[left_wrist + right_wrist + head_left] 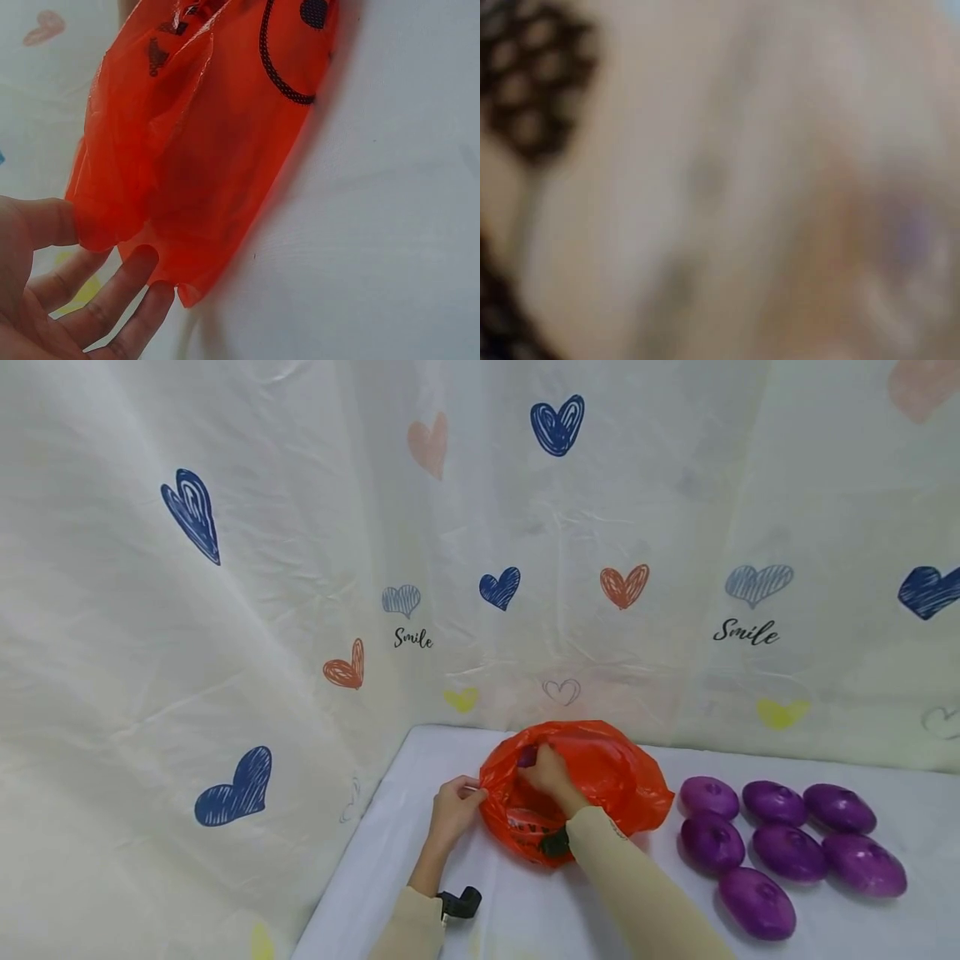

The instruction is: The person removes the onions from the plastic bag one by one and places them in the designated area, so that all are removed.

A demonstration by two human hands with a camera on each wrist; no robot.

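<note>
A red plastic bag (626, 777) lies on the white table with its mouth spread wide. My left hand (454, 810) pinches the bag's left rim; in the left wrist view the thumb is on one side of the red film (202, 157) and the fingers on the other. My right hand (551, 774) reaches inside the bag and grips a glossy purple oval (527, 756), most of it hidden by the fingers and the bag. The right wrist view is badly blurred, with plastic close to the lens and a purple patch (907, 232).
Several glossy purple ovals (791, 852) with dark tips stand grouped in short rows right of the bag. White sheeting (660, 510) printed with hearts hangs behind and left of the table. Black wrist camera mounts (461, 903) stick out from the sleeves.
</note>
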